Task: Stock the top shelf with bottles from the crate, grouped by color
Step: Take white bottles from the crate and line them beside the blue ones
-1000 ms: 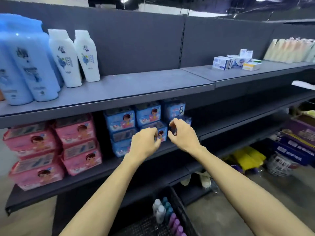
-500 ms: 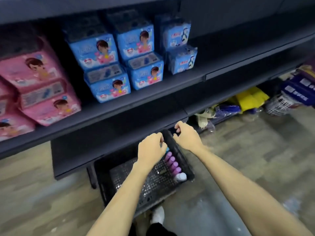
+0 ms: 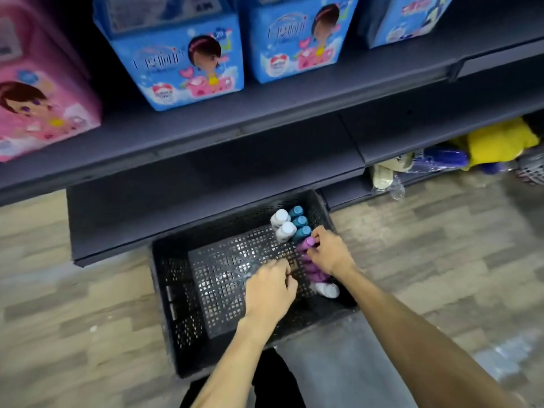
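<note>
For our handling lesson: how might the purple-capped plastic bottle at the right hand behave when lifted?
Probably light: the right hand merely pinches the purple-capped plastic bottle. Its round cap suggests it rolls if laid down. Standing neighbours may tip.

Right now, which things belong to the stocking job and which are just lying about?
Job: crate, purple bottles (right hand pinches one), teal bottles, white bottles, left hand.
Lying about: blue packs, pink pack, yellow bag.

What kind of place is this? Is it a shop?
Probably a shop aisle: dark metal shelves hold matching blue packs and a pink pack, and a black crate of bottles sits on the floor.
</note>
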Tool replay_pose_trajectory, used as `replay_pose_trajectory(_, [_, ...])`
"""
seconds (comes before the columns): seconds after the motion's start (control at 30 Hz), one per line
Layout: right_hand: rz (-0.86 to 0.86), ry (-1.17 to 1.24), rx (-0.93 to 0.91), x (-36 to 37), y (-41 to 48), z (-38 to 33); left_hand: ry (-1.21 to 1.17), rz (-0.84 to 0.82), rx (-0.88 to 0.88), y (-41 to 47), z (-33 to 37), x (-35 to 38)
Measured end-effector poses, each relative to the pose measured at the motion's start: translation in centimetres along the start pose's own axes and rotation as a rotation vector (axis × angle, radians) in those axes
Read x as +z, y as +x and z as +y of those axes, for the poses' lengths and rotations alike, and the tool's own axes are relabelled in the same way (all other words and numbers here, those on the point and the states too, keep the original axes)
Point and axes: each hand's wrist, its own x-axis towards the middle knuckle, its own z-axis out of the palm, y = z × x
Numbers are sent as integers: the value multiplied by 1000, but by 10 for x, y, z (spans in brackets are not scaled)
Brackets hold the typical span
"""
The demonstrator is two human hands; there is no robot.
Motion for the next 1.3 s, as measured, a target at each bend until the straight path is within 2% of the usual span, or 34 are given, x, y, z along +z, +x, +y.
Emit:
replay_pose_trajectory(0.4, [-121,-131,10,81,91,-9,-30,-10,-91,31,-53,44])
replay_pose_trajectory(0.77, [-27,-183,71,116,119,-1,-81,-6,-118,38,-76,72])
replay_pose_trajectory(0.93, [-39,-273,45,123,121,-1,-97,-14,-122,30,-82,74])
replay_pose_trajectory(1.3, [55,-418,-17,121,112,-2,-88,7,-140,27,-98,68])
